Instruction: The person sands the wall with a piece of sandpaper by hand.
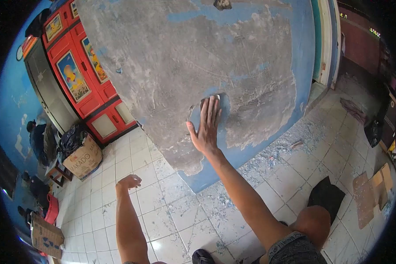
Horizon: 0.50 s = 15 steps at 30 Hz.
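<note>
My right hand (207, 127) reaches up to the wall (163, 66), its fingers stretched out and lying together. Under the fingertips is a small flat piece (218, 97), pressed to the wall; only a dark edge and a pale corner show, so I cannot tell its kind. Around it the wall is bare grey plaster with patches of blue paint. My left hand (130, 181) hangs low over the tiled floor, away from the wall, with its fingers loosely bent and nothing visible in it.
Paint flakes (268, 163) litter the floor (171, 220) along the wall's base. A red cabinet (75, 66) stands left, near a cardboard box (83, 158) topped with dark plastic. Seated people (37, 136) are at the far left. Flattened cardboard (365, 198) and black sheet (328, 198) lie right.
</note>
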Each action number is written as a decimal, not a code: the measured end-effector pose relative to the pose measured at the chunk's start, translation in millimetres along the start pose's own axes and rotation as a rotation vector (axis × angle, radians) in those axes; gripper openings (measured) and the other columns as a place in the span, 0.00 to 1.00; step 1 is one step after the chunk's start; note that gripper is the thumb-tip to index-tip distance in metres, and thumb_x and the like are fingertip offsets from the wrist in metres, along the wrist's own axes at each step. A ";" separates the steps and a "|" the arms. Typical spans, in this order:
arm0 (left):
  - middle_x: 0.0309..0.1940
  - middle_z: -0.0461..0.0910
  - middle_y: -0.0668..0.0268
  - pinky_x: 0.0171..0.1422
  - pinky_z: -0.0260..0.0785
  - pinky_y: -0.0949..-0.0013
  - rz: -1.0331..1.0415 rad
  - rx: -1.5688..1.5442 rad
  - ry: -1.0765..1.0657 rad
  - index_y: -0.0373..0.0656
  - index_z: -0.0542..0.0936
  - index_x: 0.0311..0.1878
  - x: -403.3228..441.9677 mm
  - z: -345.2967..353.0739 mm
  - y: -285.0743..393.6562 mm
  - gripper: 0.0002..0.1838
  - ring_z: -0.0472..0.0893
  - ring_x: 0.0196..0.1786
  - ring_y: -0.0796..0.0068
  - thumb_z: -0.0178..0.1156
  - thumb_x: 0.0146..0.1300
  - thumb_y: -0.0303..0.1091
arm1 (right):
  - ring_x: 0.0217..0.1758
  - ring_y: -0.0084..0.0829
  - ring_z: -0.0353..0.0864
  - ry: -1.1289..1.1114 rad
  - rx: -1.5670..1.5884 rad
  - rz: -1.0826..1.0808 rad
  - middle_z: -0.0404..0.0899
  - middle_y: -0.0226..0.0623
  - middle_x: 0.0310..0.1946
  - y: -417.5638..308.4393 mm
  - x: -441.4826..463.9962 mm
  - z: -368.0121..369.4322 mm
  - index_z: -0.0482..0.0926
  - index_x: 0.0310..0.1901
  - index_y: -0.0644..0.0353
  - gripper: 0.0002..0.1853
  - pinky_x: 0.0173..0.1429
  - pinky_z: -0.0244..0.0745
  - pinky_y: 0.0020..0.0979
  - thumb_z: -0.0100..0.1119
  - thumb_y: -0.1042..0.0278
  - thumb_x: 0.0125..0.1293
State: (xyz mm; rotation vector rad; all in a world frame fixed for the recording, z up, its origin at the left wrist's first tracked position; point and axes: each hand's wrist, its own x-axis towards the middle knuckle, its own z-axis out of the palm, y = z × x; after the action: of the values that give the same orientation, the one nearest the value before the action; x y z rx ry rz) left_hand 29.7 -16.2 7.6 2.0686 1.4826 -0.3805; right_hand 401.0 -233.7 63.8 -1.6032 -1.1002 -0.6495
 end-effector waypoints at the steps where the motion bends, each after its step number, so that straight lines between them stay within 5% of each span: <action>1: 0.43 0.88 0.73 0.47 0.75 0.64 -0.012 0.004 0.028 0.51 0.82 0.54 -1.2 -1.2 3.1 0.15 0.85 0.45 0.76 0.61 0.67 0.42 | 0.84 0.58 0.28 0.028 0.039 0.023 0.32 0.58 0.81 -2.7 5.5 0.7 0.37 0.78 0.70 0.50 0.81 0.29 0.64 0.43 0.35 0.74; 4: 0.43 0.89 0.71 0.48 0.76 0.64 0.059 -0.041 -0.023 0.50 0.82 0.54 15.2 -3.0 -17.9 0.15 0.86 0.44 0.75 0.62 0.66 0.39 | 0.83 0.61 0.26 -0.030 0.029 0.002 0.30 0.61 0.80 -5.0 -29.0 14.1 0.37 0.78 0.73 0.49 0.80 0.27 0.64 0.42 0.38 0.75; 7: 0.52 0.87 0.71 0.57 0.76 0.56 0.099 0.062 -0.105 0.55 0.78 0.61 20.6 -3.7 -26.5 0.20 0.84 0.54 0.73 0.53 0.72 0.50 | 0.83 0.63 0.28 -0.091 0.008 -0.078 0.31 0.64 0.80 5.0 -75.4 28.2 0.38 0.77 0.74 0.48 0.80 0.28 0.65 0.43 0.39 0.75; 15: 0.50 0.87 0.74 0.53 0.76 0.62 0.051 0.105 -0.024 0.55 0.78 0.61 12.9 -1.0 -9.5 0.20 0.85 0.53 0.77 0.53 0.71 0.50 | 0.83 0.61 0.27 -0.039 0.047 0.023 0.31 0.61 0.80 -9.0 -39.6 13.9 0.37 0.78 0.72 0.47 0.80 0.28 0.64 0.38 0.37 0.76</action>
State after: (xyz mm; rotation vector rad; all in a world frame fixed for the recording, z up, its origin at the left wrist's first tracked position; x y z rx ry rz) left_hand 25.2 -3.5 -1.0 2.1717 1.4200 -0.4705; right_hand 374.2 -233.5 30.2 -1.5917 -1.1163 -0.5748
